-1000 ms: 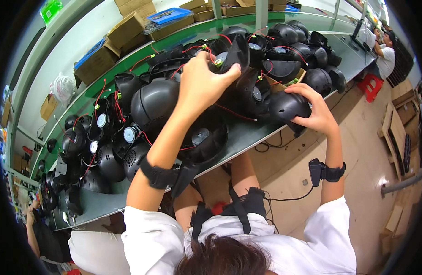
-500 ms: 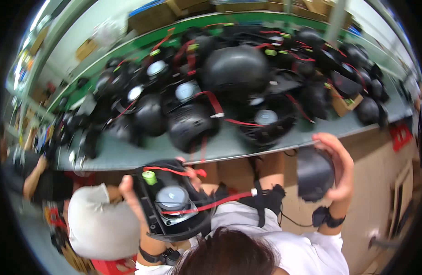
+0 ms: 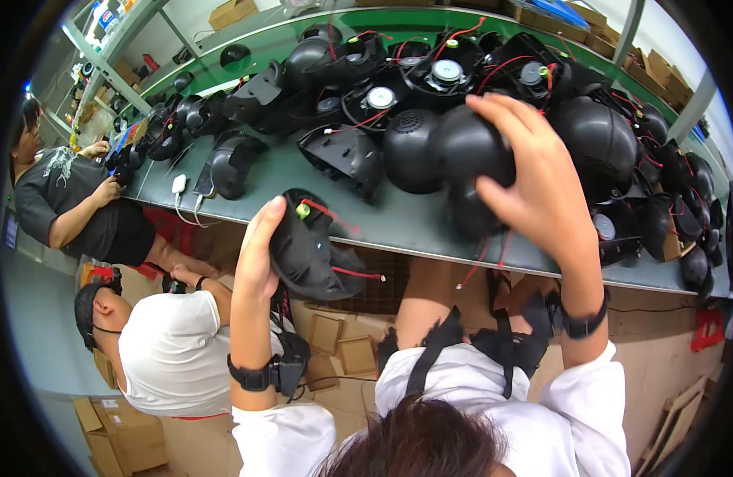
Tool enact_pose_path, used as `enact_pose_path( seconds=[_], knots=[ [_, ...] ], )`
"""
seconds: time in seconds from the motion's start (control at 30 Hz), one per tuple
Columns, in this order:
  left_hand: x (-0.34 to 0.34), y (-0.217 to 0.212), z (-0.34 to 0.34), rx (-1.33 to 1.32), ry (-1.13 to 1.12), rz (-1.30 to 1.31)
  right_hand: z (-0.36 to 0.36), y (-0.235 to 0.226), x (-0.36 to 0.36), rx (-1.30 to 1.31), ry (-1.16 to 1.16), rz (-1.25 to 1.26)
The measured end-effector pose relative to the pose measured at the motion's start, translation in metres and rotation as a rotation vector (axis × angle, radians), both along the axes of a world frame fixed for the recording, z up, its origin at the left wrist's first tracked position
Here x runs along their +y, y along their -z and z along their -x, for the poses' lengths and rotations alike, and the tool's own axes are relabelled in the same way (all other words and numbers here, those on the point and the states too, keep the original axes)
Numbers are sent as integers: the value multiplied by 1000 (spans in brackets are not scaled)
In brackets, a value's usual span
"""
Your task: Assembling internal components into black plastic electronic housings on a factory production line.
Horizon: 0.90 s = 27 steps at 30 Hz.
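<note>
My left hand (image 3: 259, 246) holds a black plastic speaker housing (image 3: 322, 258) by its left side, just in front of the bench edge. A green connector and red wires with a white plug show on that housing; its speaker cannot be seen from here. Over the bench, my right hand (image 3: 537, 171) grips a smooth, rounded black shell (image 3: 471, 147), fingers over its top and thumb below. Touching or overlapping it on the left is another round shell (image 3: 414, 151) with a patch of small holes. A blurred dark shell (image 3: 470, 211) lies below my right hand.
The grey-green bench (image 3: 382, 230) carries many black housings, speakers (image 3: 446, 71) and red wires. White cables (image 3: 179, 187) lie at left. Two people sit to the left, one in white (image 3: 171, 350), one in dark clothing (image 3: 72, 195). Cardboard boxes (image 3: 128, 429) and a red stool (image 3: 707, 330) stand on the floor.
My right hand has moved from beside the bench, up and left over the housings, with a black shell. The housing in my left hand has risen and tilted. The view has swung left.
</note>
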<state>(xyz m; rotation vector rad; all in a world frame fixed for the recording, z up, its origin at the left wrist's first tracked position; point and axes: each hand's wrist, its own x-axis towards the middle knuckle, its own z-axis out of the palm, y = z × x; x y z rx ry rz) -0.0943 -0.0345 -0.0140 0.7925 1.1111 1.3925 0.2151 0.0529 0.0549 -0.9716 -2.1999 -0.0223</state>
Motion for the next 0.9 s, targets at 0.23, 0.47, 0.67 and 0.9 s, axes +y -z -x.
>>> enact_pose_path(
  seconds=[0.23,0.47,0.67,0.9],
  knots=[
    [8,-1,2,-59,44,-19,19,19,38,-255,166,-227],
    [16,11,-17,7,286,-138,21,20,-10,76,-46,-300],
    [33,-14,-73,501,134,-214,43,65,-82,215,-330,566],
    [50,-26,-91,998,239,-111,42,89,-80,691,-240,1269]
  ],
)
